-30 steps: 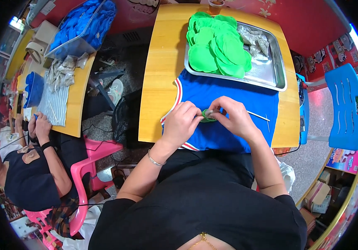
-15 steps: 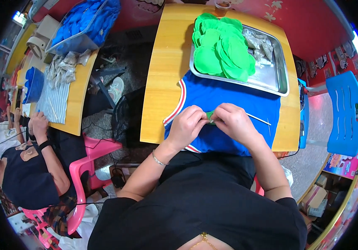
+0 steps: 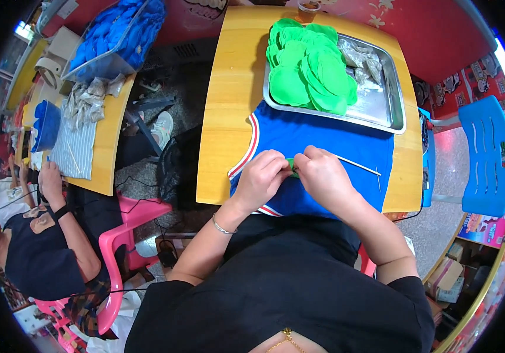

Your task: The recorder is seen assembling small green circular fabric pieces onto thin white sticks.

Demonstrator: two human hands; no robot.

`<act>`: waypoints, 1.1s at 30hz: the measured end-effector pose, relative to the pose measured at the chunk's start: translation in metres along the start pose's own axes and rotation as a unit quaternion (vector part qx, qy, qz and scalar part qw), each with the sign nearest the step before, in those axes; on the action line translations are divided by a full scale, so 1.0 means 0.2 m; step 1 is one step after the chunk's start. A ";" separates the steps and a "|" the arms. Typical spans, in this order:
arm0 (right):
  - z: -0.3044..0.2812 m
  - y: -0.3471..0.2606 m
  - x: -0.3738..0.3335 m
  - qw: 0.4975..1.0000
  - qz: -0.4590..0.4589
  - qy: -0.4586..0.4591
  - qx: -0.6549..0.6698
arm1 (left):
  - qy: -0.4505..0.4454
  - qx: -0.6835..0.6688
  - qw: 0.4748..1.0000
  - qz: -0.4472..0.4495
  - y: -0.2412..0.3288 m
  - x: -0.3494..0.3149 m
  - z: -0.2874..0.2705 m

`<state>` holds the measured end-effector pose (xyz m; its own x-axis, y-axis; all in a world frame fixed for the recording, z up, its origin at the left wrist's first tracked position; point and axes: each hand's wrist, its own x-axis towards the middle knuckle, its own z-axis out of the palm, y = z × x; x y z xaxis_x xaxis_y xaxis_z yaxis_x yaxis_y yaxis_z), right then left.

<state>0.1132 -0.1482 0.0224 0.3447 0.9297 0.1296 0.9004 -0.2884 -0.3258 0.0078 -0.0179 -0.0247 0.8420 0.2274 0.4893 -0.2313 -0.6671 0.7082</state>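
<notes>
- Left grip (image 3: 273, 170) and right grip (image 3: 305, 165) pinch one green piece (image 3: 291, 164), seemingly unfinished.
- Beyond the grip, flat green discs (image 3: 312, 70) lie in a tray (image 3: 389, 112), seemingly unworked.

Brightly lit over the table (image 3: 218, 129), fairly sharp at the hands (image 3: 259, 179) (image 3: 323, 176); glinting off the metal tray (image 3: 376, 112), darkly shadowed left of the table, overexposed near both side edges, bowed and softened outward, blackened in the corners.

It looks like a workshop: tables (image 3: 223, 117) hold heaped green discs (image 3: 311, 70).
</notes>
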 end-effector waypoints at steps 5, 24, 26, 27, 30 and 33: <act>0.05 0.00 0.02 0.999 0.042 0.035 0.006 | -0.020 0.001 1.000 0.008 -0.01 0.01 0.00; 0.05 0.19 -0.06 0.983 0.006 0.026 0.184 | -0.148 0.146 0.976 0.061 -0.03 0.08 -0.09; 0.04 0.19 -0.05 0.981 0.008 0.001 0.194 | -0.169 0.161 0.970 0.070 0.00 0.12 -0.10; 0.04 0.19 -0.05 0.981 0.007 0.003 0.196 | -0.188 0.176 0.963 0.080 0.01 0.14 -0.10; 0.05 0.20 -0.05 0.980 -0.045 0.063 0.181 | -0.191 0.160 0.962 0.109 -0.02 0.17 -0.09; 0.11 0.24 -0.03 0.978 0.008 0.028 0.207 | -0.205 0.131 0.960 0.137 -0.02 0.20 -0.10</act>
<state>0.1479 -0.1624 -0.0137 0.3820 0.9084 0.1699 0.7150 -0.1740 -0.6771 0.0334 0.0072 0.0023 0.9006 -0.2442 0.3595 -0.3860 -0.8298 0.4030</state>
